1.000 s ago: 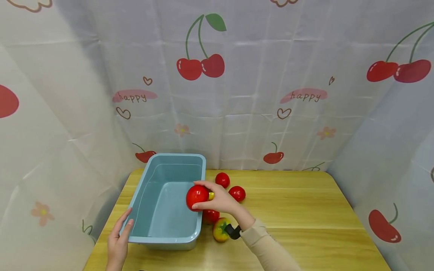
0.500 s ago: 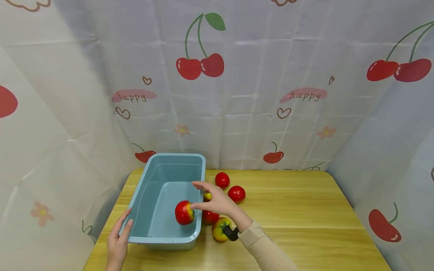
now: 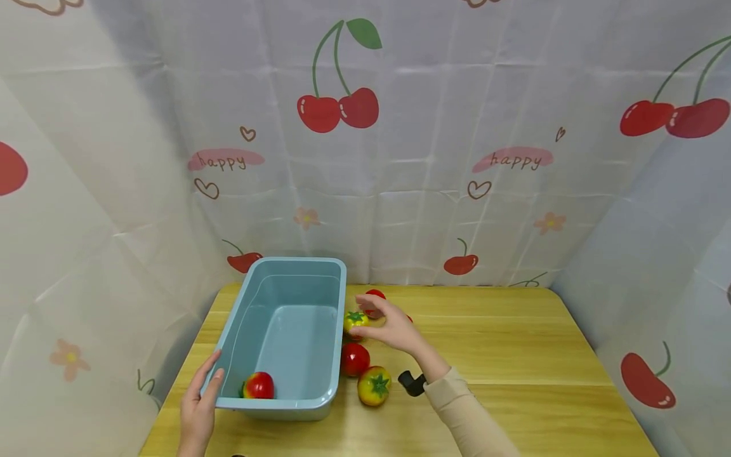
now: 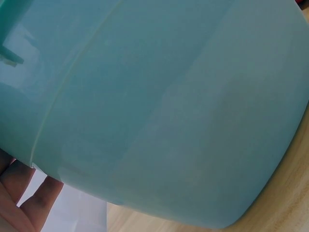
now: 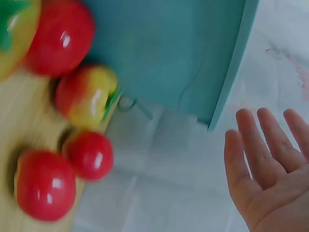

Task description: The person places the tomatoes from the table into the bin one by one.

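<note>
At the near left corner of a blue plastic bin [image 3: 297, 404], my left hand [image 3: 198, 409] grips the rim. The left wrist view shows its fingers at the edge of the bin's wall [image 4: 159, 121]. A red and yellow tomato [image 3: 259, 385] lies inside the bin, in the near left corner. My right hand [image 3: 393, 327] is over the table just right of the bin, fingers apart and holding nothing. Closest to its thumb is a yellow-topped tomato with a green calyx [image 3: 355, 322]. In the right wrist view, the right hand [image 5: 270, 179] shows relaxed fingers, apart from the tomatoes.
Along the bin's right side sit a red tomato [image 3: 355, 360] and a yellow-green one [image 3: 374, 386]. Another red tomato [image 3: 374, 296] stands farther back, and one more is mostly hidden behind the right hand. A printed curtain [image 3: 400, 241] encloses the wooden table [image 3: 514, 355].
My right hand let go of the tomato over the bin; it dropped and rolled to the near left corner. That hand then moved right, over the table. My left hand stayed on the rim.
</note>
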`<state>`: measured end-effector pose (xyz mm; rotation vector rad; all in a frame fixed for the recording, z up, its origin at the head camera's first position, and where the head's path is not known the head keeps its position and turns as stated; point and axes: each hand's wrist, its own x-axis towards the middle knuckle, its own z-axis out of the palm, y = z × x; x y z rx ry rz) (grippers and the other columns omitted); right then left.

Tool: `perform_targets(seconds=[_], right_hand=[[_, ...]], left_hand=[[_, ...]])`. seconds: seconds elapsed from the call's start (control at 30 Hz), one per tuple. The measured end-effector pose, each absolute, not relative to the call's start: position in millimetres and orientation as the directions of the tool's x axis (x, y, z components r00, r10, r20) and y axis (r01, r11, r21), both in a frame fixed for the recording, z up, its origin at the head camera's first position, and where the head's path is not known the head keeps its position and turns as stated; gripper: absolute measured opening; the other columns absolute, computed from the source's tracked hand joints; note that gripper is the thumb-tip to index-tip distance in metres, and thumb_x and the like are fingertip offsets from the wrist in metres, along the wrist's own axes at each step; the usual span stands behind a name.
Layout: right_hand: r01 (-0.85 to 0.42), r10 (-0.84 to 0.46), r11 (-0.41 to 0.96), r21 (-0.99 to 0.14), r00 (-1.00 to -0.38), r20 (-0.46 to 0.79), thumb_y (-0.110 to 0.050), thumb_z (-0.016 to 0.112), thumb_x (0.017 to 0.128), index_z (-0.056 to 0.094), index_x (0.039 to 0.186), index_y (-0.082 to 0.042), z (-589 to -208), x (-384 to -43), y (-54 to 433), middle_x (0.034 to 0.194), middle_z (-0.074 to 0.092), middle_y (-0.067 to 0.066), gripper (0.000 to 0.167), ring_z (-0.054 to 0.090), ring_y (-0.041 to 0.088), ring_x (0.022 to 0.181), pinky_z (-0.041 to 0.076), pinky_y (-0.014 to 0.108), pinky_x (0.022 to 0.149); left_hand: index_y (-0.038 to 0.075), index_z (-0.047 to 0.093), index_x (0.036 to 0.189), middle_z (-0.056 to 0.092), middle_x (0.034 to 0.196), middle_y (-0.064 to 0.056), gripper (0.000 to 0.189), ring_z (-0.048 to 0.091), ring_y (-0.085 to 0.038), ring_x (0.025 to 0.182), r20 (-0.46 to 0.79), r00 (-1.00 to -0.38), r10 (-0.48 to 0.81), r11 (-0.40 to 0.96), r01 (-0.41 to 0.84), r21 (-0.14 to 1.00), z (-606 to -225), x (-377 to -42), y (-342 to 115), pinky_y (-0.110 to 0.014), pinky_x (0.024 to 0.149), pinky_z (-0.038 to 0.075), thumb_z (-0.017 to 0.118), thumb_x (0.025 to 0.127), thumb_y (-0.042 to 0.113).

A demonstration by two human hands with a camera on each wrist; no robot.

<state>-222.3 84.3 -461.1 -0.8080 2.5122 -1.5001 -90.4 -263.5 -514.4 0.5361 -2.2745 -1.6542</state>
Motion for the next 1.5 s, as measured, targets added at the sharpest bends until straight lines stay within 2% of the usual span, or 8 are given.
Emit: perform_targets(seconds=[0.13, 0.23, 0.33, 0.5, 0.63, 0.87, 1.23, 1.5], right_hand=[[-0.401, -0.459, 0.484, -0.778, -0.873, 0.164, -0.047, 0.074, 0.077, 0.048, 0.137, -0.016, -463, -228, 95, 0.131, 0.053, 0.004, 0.072, 0.051, 0.023, 0.112, 0.045, 0.043, 0.090], [-0.388, -0.446, 0.512, -0.766, -0.883, 0.148, -0.046, 0.075, 0.076, 0.047, 0.138, -0.017, -467, -232, 103, 0.133, 0.051, 0.002, 0.073, 0.050, 0.023, 0.114, 0.042, 0.042, 0.094], [-0.382, -0.446, 0.487, -0.785, -0.882, 0.152, -0.041, 0.076, 0.077, 0.048, 0.137, -0.015, -472, -236, 110, 0.133, 0.052, 0.005, 0.072, 0.050, 0.022, 0.114, 0.042, 0.041, 0.095], [-0.370, -0.437, 0.446, -0.815, -0.885, 0.162, -0.036, 0.078, 0.076, 0.048, 0.135, -0.012, -481, -244, 121, 0.131, 0.053, 0.003, 0.071, 0.051, 0.021, 0.113, 0.042, 0.042, 0.096], [-0.362, -0.411, 0.458, -0.812, -0.896, 0.167, -0.032, 0.079, 0.075, 0.049, 0.135, -0.010, -489, -250, 130, 0.130, 0.054, 0.004, 0.071, 0.051, 0.023, 0.115, 0.040, 0.042, 0.097], [-0.346, -0.374, 0.496, -0.796, -0.913, 0.163, -0.031, 0.081, 0.074, 0.050, 0.135, -0.014, -499, -259, 145, 0.131, 0.054, 0.007, 0.070, 0.051, 0.023, 0.115, 0.039, 0.042, 0.098], [-0.286, -0.325, 0.501, -0.817, -0.937, 0.129, -0.038, 0.079, 0.075, 0.048, 0.137, -0.013, -517, -269, 159, 0.134, 0.050, 0.011, 0.074, 0.045, 0.030, 0.122, 0.032, 0.047, 0.103], [-0.208, -0.241, 0.526, -0.824, -0.966, 0.090, -0.035, 0.080, 0.074, 0.046, 0.138, -0.016, -532, -274, 163, 0.139, 0.046, 0.009, 0.076, 0.038, 0.032, 0.128, 0.029, 0.054, 0.103]], left_hand=[[0.017, 0.047, 0.140, 0.040, 0.144, -0.004, 0.045, 0.034, -0.005, 0.127, 0.022, -0.892, -0.451, 0.286, -0.122, 0.951, -514, -90, -264, -0.008, 0.091, 0.031, 0.048, 0.098, 0.034], [0.018, 0.047, 0.140, 0.040, 0.144, -0.005, 0.045, 0.035, -0.006, 0.126, 0.015, -0.891, -0.453, 0.288, -0.130, 0.949, -514, -91, -264, -0.006, 0.088, 0.032, 0.048, 0.098, 0.035], [0.019, 0.046, 0.140, 0.039, 0.145, -0.005, 0.045, 0.035, -0.009, 0.127, -0.004, -0.889, -0.457, 0.290, -0.153, 0.945, -513, -91, -264, -0.011, 0.092, 0.033, 0.047, 0.098, 0.036], [0.019, 0.046, 0.140, 0.038, 0.146, -0.005, 0.046, 0.033, -0.014, 0.130, -0.021, -0.888, -0.459, 0.287, -0.171, 0.943, -513, -92, -263, -0.028, 0.103, 0.033, 0.047, 0.098, 0.038], [0.020, 0.045, 0.141, 0.037, 0.147, -0.004, 0.046, 0.033, -0.016, 0.130, -0.025, -0.891, -0.453, 0.288, -0.173, 0.942, -513, -93, -263, -0.037, 0.105, 0.032, 0.047, 0.098, 0.038], [0.019, 0.046, 0.140, 0.038, 0.146, -0.005, 0.046, 0.034, -0.014, 0.129, -0.019, -0.891, -0.454, 0.299, -0.172, 0.939, -514, -93, -264, -0.014, 0.094, 0.034, 0.047, 0.098, 0.037], [0.019, 0.045, 0.141, 0.037, 0.146, -0.004, 0.046, 0.033, -0.012, 0.130, -0.015, -0.892, -0.452, 0.291, -0.164, 0.942, -514, -94, -265, -0.016, 0.097, 0.032, 0.047, 0.098, 0.037], [0.017, 0.041, 0.143, 0.032, 0.149, -0.006, 0.049, 0.027, -0.021, 0.135, -0.049, -0.898, -0.436, 0.268, -0.182, 0.946, -516, -94, -265, -0.047, 0.108, 0.024, 0.045, 0.099, 0.038]])
